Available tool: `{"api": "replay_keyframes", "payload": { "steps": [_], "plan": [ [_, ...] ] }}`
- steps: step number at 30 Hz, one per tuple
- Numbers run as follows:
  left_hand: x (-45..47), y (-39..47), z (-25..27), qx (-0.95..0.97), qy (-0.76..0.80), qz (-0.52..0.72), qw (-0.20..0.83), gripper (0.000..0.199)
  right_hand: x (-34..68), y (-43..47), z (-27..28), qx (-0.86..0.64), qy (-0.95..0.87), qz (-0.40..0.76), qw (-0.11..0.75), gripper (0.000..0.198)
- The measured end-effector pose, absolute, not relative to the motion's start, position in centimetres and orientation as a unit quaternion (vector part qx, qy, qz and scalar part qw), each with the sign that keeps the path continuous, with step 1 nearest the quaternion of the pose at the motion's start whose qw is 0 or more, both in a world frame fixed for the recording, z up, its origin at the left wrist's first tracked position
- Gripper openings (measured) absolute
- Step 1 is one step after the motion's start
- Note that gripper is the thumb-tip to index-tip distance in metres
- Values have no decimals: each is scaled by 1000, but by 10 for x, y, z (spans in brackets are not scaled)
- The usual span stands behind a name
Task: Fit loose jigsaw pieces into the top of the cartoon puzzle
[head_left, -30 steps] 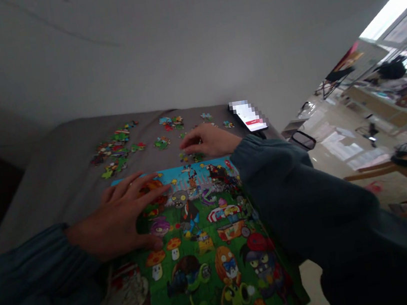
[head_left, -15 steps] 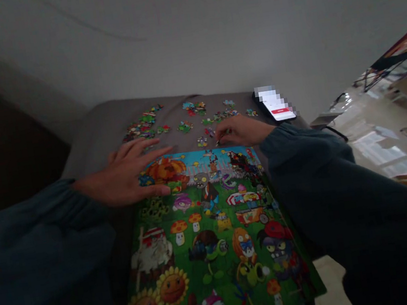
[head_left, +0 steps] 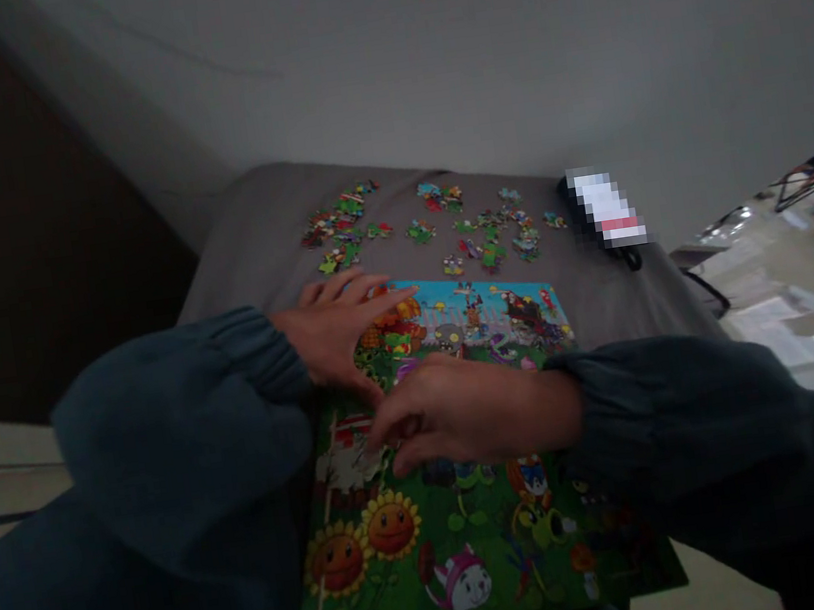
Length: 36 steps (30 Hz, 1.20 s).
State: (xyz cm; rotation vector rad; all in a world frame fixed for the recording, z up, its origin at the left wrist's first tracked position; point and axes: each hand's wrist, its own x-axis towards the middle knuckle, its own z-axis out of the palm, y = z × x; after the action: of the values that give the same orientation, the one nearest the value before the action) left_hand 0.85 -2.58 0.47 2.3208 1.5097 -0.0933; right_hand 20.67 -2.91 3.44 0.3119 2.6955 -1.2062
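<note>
The jigsaw puzzle (head_left: 485, 538), printed with cartoon plants and zombies, is spread beneath the fingers of both hands. Its upper left corner is covered by the left hand (head_left: 336, 340), whose fingers are held apart, the thumb set well away from the others and pointed toward the right fingertips. By the right hand (head_left: 467, 408) the left part of the puzzle is overhung; its fingers are curled, with thumb and forefinger brought near each other — whether a piece is pinched between them cannot be told.

Just below the right fingertips, two printed sunflowers (head_left: 391, 526) are left uncovered, and farther below, a pink-hooded white cat (head_left: 467, 581) is shown. A grey-headed zombie (head_left: 447, 338) is partly hidden behind the right knuckles.

Beyond the left fingertips, a cluster of loose jigsaw pieces (head_left: 335, 224) is scattered on grey cloth (head_left: 253, 236). Farther to the right of those fingertips, past the puzzle's blue top edge, a second group of pieces (head_left: 489, 233) is strewn. A smartphone (head_left: 607, 211) — its lit screen blurred out — is placed well beyond the right fingers, to their right.
</note>
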Motion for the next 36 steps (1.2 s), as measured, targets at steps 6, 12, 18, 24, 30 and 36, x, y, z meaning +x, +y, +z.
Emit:
{"api": "replay_keyframes", "payload": {
  "steps": [6,12,18,24,30,36],
  "plan": [
    [-3,-18,12,804,573,1,158,89,212,0,45,136,913,-383,33,18],
    [-11,-12,13,774,624,55,90,76,205,31,40,230,893,-387,17,23],
    [-7,-16,10,782,613,87,70,72,184,26,24,239,877,-415,15,20],
    [-13,-6,-2,781,617,92,41,50,177,28,15,239,887,-394,11,11],
    [-15,-7,0,782,615,94,34,45,180,27,7,213,929,-302,-24,15],
    [-14,-7,4,760,642,99,20,45,187,26,24,190,948,-256,-27,18]
  ]
}}
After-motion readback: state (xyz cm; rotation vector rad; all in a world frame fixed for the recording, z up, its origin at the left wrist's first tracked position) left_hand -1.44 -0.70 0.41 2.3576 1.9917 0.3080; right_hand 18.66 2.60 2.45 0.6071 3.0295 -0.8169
